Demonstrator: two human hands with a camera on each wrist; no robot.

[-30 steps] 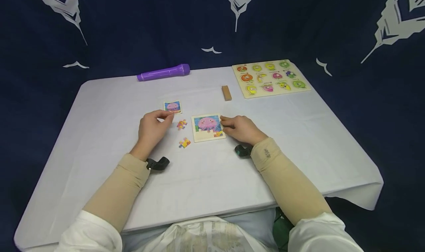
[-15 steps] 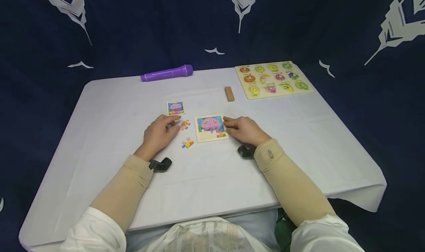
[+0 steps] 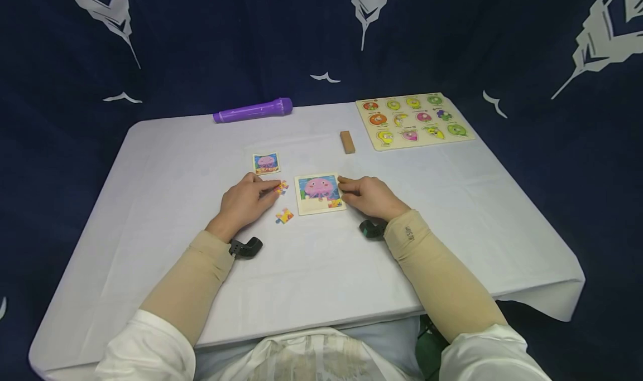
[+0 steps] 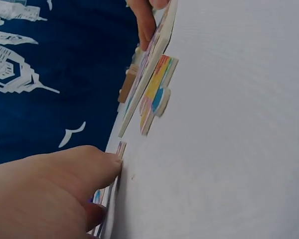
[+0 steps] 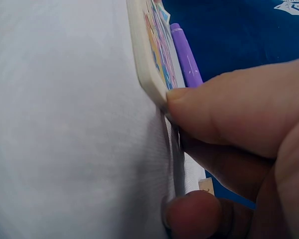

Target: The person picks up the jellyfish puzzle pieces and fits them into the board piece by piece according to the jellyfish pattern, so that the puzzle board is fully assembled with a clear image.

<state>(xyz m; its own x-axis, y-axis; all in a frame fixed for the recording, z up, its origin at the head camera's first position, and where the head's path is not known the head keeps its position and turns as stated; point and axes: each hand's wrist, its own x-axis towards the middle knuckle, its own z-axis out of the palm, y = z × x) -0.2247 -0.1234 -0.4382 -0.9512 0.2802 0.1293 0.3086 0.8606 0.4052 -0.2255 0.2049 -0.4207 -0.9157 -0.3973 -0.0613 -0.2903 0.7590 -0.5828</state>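
A square jigsaw tray [image 3: 307, 207] lies mid-table, showing a pink jellyfish, with a bare strip along its lower part and a yellow-orange piece fitted at its lower right. My right hand [image 3: 372, 196] holds the tray's right edge; in the right wrist view the thumb [image 5: 187, 102] sits on the corner. To the left, my left hand [image 3: 243, 201] pinches a colourful jigsaw piece [image 3: 284, 187], partly hidden under the fingertips. A second loose jigsaw piece [image 3: 284, 216], yellow with blue, lies nearer the body. Just beyond the left hand is a small jellyfish picture card [image 3: 266, 163].
A purple toy microphone [image 3: 253, 111] lies along the far edge of the white-covered table [image 3: 150, 213]. Behind the tray is a brown wooden block [image 3: 347, 142]. A fruit puzzle board [image 3: 414, 121] occupies the far right corner. A dark blue patterned curtain [image 3: 226, 41] hangs behind.
My left hand has come away from the picture card, towards the body and right, to the upper loose jigsaw piece. The right hand stays at the tray's edge. The head view shifted slightly.
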